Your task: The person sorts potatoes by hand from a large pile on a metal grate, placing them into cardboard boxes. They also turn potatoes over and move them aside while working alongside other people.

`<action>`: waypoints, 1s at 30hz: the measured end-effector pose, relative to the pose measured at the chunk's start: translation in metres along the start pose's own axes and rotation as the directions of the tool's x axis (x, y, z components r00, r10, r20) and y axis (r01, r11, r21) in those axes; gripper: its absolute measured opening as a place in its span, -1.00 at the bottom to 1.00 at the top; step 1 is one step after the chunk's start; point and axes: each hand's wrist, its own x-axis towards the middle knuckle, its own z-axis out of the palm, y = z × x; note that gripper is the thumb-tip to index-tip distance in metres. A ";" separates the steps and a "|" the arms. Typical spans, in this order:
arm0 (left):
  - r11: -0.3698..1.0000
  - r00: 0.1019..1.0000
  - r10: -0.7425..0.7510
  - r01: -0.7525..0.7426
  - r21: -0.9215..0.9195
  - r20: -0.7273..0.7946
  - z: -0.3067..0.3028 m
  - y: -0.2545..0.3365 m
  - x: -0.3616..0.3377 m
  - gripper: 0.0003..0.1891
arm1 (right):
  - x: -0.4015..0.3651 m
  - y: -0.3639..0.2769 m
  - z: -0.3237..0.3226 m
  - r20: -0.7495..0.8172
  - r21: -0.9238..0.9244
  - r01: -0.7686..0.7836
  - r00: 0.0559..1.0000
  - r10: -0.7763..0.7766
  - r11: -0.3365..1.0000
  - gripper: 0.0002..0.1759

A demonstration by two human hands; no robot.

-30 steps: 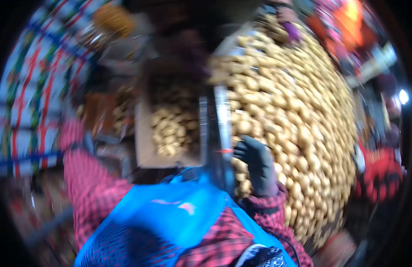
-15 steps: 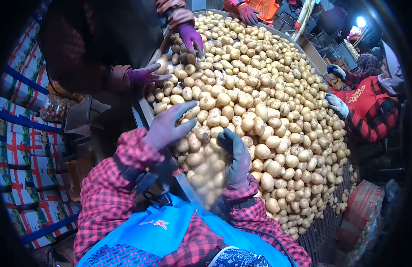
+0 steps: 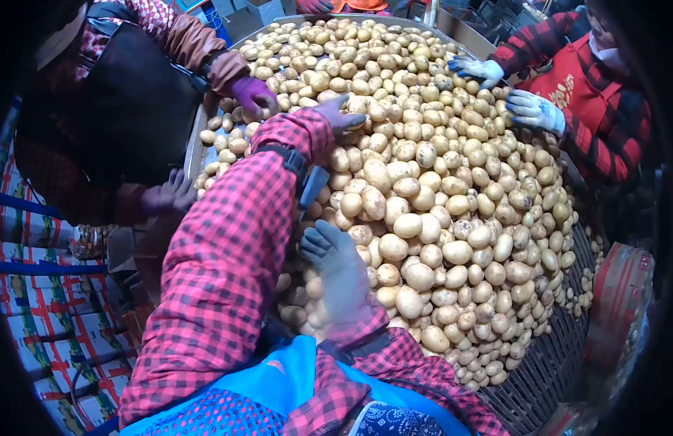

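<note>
A large heap of potatoes [image 3: 452, 218] covers a round-edged table. Stretched far forward, my left hand [image 3: 339, 115], in a grey-purple glove, rests on potatoes near the upper middle of the heap, its fingers apart and partly bent over them. My right hand [image 3: 335, 265], in a grey glove with darker fingertips, lies lower and nearer to me at the heap's near-left side. Its fingers are extended over potatoes, and the palm is blurred. Neither hand visibly grips a potato. Some potatoes below my left sleeve are in shadow.
A co-worker in purple gloves [image 3: 253, 94] works at the left edge. Another in white-blue gloves [image 3: 537, 112] touches potatoes at the right. Printed cartons [image 3: 49, 291] are stacked at left; a red carton [image 3: 618, 298] stands at right. The table's metal rim [image 3: 196, 142] shows at left.
My left hand has reached forward and right over the heap. My right hand has moved left and slightly down. The right co-worker's hands are farther onto the potatoes; the view has shifted.
</note>
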 end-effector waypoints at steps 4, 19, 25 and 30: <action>0.991 0.992 -0.060 0.046 0.127 0.114 0.005 -0.009 0.008 0.08 | -0.002 -0.001 0.004 -0.023 0.047 0.004 1.000 -0.003 0.999 -0.44; 0.816 0.764 0.578 -0.530 -0.232 0.287 0.038 0.061 -0.146 -0.16 | -0.023 -0.011 0.009 0.754 0.443 -0.275 0.629 -0.189 0.853 -0.30; 0.718 0.755 0.646 -0.554 -0.422 0.108 0.021 0.051 -0.183 -0.31 | -0.030 -0.014 0.001 0.588 0.481 -0.203 0.796 -0.142 0.853 -0.35; 0.939 0.941 0.263 -0.300 -0.166 -0.213 -0.023 -0.024 -0.113 -0.49 | -0.013 -0.013 -0.003 0.474 0.434 -0.223 0.880 -0.011 0.873 -0.32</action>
